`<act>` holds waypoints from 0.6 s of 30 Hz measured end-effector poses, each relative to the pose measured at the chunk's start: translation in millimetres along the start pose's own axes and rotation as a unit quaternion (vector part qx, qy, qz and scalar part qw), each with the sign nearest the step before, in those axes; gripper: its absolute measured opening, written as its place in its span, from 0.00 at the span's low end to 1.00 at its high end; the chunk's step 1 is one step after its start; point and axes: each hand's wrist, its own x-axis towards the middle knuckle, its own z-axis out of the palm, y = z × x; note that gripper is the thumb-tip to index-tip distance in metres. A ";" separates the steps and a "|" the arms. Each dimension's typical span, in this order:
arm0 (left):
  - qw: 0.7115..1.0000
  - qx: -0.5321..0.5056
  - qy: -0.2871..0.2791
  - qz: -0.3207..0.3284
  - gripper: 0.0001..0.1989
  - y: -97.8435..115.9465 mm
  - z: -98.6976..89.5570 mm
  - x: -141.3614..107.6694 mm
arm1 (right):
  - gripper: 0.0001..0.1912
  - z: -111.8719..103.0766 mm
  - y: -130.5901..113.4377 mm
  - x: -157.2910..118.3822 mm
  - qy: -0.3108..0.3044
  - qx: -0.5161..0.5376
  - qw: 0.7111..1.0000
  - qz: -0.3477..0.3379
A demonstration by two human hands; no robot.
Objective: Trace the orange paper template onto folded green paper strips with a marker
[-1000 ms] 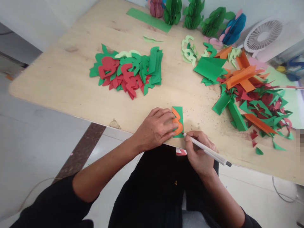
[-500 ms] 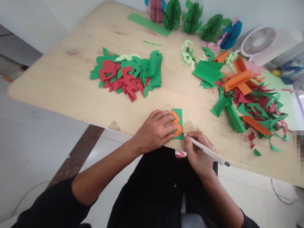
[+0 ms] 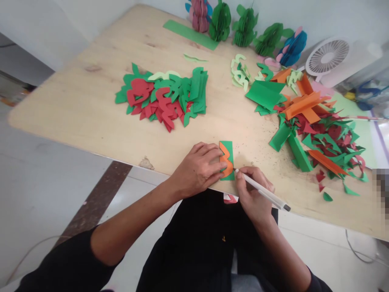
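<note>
At the table's near edge lies a green paper rectangle (image 3: 230, 151) with an orange wavy-edged paper cutout (image 3: 226, 167) on top of it. My left hand (image 3: 200, 168) rests on their left side, fingers stretched out and pressing both down; the part beneath the fingers is hidden. A white pen (image 3: 264, 190) is held in my right hand (image 3: 255, 194), its fingers closed around the barrel. The pen's tip meets the orange cutout's curved right edge, low down on the green paper.
Green and red paper cutouts (image 3: 164, 95) are heaped at left centre. Mixed scraps and folded strips (image 3: 319, 125) spread over the right side. Several paper honeycomb figures (image 3: 220, 22) and a white fan (image 3: 328, 56) stand at the back. A green strip (image 3: 190, 34) lies near them.
The pen tip has shifted slightly up along the orange cutout's right edge. My left hand stays in place, and the whole view has moved a little.
</note>
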 end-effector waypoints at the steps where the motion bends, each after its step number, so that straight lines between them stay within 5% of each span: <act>1: 1.000 0.000 0.000 0.000 0.09 0.1 -0.1 0.0 | 0.03 0.1 0.0 0.6 0.001 0.000 1.000 -0.001; 10: 1.000 0.001 -0.011 -0.003 0.09 0.2 -0.8 0.6 | 0.04 2.0 0.8 5.4 -0.008 0.005 1.000 0.008; 18: 1.000 -0.006 -0.011 -0.001 0.10 0.4 -0.4 -0.5 | 0.07 -3.6 0.0 3.9 -0.005 0.070 0.994 0.086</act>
